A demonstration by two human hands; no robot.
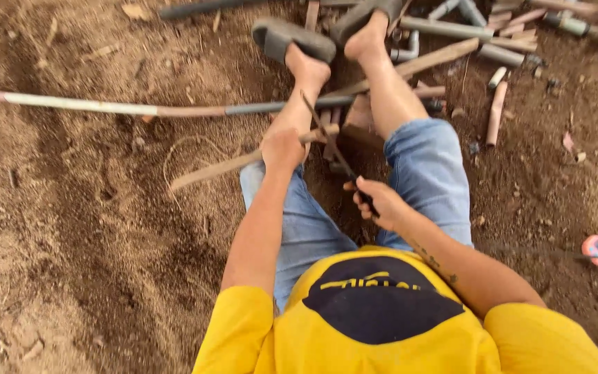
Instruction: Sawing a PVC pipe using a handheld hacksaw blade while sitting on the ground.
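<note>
The person sat on bare, reddish-brown dirt ground (91, 228), legs stretched forward in rolled blue jeans and grey sandals (292, 38), wearing a yellow shirt with a dark round patch and yellow marking on its front. The left hand (282, 149) was clenched around a long, thin wooden stick (223, 166) that ran from the lower left up across the left knee, its far end resting by the shin. The right hand (376, 203) gripped the dark handle of a narrow blade (327, 138), fingers (363, 201) curled tight about it, and the blade slanted up and left until it met the stick just beside the left hand. A long pipe (105, 107), pale in one stretch and grey in another, lay across the ground beyond the knees. At the top right lay a loose heap of grey pipe pieces (451, 31) and short brownish wooden offcuts (496, 114), some crossing under the legs. A small pink and white object (597, 248) rested on the dirt at the far right, too small to tell its kind. Dry leaves and stones were scattered over the soil.
</note>
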